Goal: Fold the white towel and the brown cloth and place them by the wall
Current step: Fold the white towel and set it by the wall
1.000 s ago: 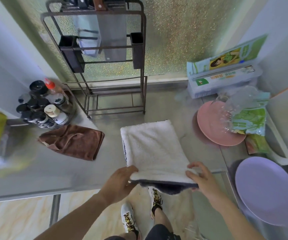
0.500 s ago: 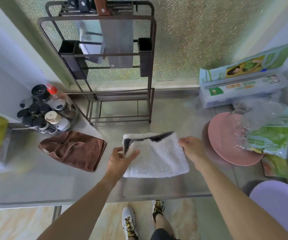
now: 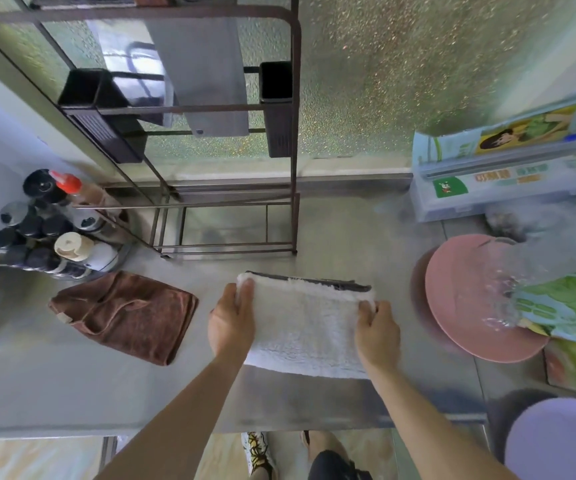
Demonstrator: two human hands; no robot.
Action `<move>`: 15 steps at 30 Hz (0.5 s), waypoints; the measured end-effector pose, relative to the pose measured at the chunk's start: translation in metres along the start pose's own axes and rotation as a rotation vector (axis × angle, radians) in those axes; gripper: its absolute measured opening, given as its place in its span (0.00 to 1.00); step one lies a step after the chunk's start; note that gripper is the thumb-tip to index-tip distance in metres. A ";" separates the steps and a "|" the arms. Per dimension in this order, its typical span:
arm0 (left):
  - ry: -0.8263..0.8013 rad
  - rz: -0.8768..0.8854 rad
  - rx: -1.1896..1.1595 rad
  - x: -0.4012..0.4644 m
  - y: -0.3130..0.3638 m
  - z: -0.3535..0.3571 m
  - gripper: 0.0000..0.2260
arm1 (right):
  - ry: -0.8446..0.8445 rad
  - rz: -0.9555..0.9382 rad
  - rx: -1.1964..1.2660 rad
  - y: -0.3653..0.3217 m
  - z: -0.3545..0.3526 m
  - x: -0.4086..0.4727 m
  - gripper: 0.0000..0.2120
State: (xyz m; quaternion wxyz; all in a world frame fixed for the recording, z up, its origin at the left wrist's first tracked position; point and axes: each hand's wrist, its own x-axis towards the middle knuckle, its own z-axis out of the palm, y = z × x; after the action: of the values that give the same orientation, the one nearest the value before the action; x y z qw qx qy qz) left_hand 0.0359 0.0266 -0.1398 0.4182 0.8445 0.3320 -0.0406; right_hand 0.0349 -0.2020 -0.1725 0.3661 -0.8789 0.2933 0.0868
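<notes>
The white towel (image 3: 305, 323) lies folded into a thick rectangle on the steel counter (image 3: 72, 393), a dark edge showing along its far side. My left hand (image 3: 232, 320) grips its left edge, fingers over the top. On the towel's right edge, my right hand (image 3: 376, 329) holds on with fingers curled over it. The brown cloth (image 3: 127, 315) lies loosely bunched on the counter to the left, apart from both hands. The frosted glass wall (image 3: 366, 81) runs along the back.
A dark metal rack (image 3: 231, 220) stands against the wall behind the towel. A cluster of condiment bottles (image 3: 51, 230) sits far left. To the right: a pink plate (image 3: 466, 296), plastic bags (image 3: 563, 299), a wrap box (image 3: 508, 174), and a purple plate (image 3: 556, 441).
The towel's near half was brought over onto the far half. Both hands then shifted to its side edges and the folded towel sits a little farther from the counter's front edge.
</notes>
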 end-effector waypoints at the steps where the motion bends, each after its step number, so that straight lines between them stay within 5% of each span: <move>1: 0.021 -0.002 0.044 0.004 0.002 0.004 0.20 | 0.001 0.017 -0.028 0.001 0.003 0.002 0.13; 5: 0.147 0.082 0.167 0.009 0.005 0.012 0.15 | 0.164 -0.154 -0.094 -0.008 0.003 -0.003 0.10; 7: 0.257 0.343 0.324 0.007 0.000 0.012 0.09 | 0.270 -0.436 -0.188 -0.011 0.003 -0.013 0.12; 9: 0.270 0.715 0.529 0.002 -0.011 0.014 0.09 | 0.183 -0.699 -0.295 -0.012 0.006 -0.024 0.15; 12: -0.023 1.141 0.693 0.004 -0.032 0.018 0.21 | -0.050 -0.792 -0.468 -0.008 0.016 -0.024 0.21; 15: -0.229 1.011 0.752 0.011 -0.037 0.019 0.23 | -0.141 -0.730 -0.543 -0.007 0.024 -0.008 0.26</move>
State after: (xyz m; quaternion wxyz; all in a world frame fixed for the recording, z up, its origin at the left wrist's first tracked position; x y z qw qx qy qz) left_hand 0.0261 0.0347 -0.1809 0.0939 0.9762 -0.1912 -0.0419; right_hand 0.0343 -0.1776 -0.1824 0.1481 -0.9807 -0.0947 0.0853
